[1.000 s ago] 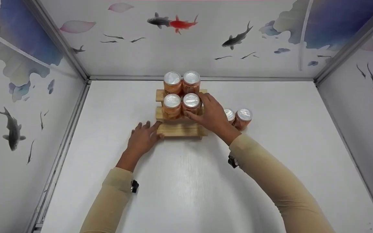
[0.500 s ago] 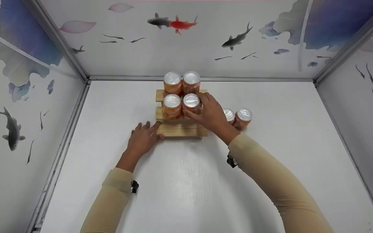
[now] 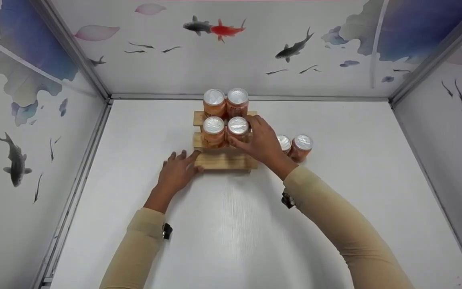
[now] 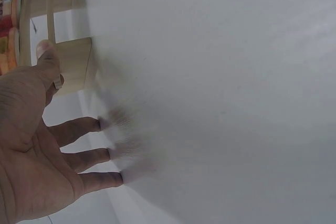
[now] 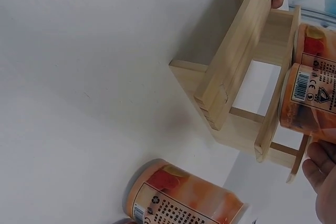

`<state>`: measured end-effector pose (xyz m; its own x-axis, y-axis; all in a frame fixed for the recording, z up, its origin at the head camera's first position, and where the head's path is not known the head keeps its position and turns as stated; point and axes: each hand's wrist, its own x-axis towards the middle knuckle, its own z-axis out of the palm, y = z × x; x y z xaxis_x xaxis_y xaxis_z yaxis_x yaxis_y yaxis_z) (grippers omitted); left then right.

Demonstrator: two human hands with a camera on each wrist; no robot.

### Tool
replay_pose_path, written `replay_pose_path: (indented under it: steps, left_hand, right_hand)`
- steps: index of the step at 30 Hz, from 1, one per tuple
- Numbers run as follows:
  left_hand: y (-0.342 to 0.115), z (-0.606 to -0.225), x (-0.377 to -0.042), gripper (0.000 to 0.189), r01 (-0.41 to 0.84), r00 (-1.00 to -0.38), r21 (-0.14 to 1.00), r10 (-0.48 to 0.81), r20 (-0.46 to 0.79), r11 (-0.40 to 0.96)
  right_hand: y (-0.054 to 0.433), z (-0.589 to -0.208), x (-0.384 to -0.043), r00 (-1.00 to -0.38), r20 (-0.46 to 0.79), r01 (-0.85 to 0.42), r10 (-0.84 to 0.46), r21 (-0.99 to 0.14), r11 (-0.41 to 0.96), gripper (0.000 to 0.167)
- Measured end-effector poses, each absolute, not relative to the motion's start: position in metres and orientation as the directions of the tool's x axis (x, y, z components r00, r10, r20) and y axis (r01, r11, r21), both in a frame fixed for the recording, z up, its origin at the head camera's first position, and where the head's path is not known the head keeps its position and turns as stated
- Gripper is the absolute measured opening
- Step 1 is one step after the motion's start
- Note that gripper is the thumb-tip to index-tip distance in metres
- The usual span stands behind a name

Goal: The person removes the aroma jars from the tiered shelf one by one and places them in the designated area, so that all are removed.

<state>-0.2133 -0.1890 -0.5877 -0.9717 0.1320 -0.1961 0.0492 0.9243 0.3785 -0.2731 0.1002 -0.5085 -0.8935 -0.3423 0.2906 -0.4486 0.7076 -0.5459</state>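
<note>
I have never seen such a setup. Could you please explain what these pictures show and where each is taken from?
No machine here: a person does this work, bare-handed. The wide view comes from a camera on the head, looking down; the other two come from cameras on the left and right wrists. On the white table stands a stepped wooden rack, with four orange cans on its two upper steps. Two more cans stand on the table, to the right. The left hand holds the lowest board's end; the right hand holds the rack's front right can.
</note>
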Motion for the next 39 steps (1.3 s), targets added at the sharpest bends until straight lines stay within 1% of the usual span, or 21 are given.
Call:
replay_pose_path:
  steps: [7, 15, 27, 33, 39]
  left_hand:
    - [-0.188, -0.588, -0.213, 0.067, 0.036, -0.970, 0.387, 0.126, -0.209, 0.921]
    - [-0.190, -0.587, -0.212, 0.066, 0.061, -0.972, 0.387, 0.143, -0.187, 0.920]
    - [-0.189, -0.588, -0.213, 0.066, 0.061, -0.972, 0.360, 0.138, -0.191, 0.931]
    - [-0.190, -0.589, -0.212, 0.066, 0.060, -0.974, 0.377, 0.137, -0.183, 0.924]
    - [-0.189, -0.588, -0.213, 0.067, 0.056, -0.971, 0.378, 0.138, -0.194, 0.924]
  right_hand:
    - [0.106, -0.509, -0.274, -0.890, 0.308, -0.455, -0.337, -0.550, 0.700, 0.074]
    - [0.112, -0.506, -0.273, -0.883, 0.335, -0.466, -0.329, -0.540, 0.700, 0.073]
    - [0.122, -0.504, -0.273, -0.879, 0.350, -0.473, -0.324, -0.555, 0.685, 0.072]
    - [0.128, -0.504, -0.272, -0.866, 0.378, -0.492, -0.326, -0.535, 0.687, 0.068]
    - [0.134, -0.504, -0.271, -0.877, 0.365, -0.472, -0.312, -0.539, 0.697, 0.070]
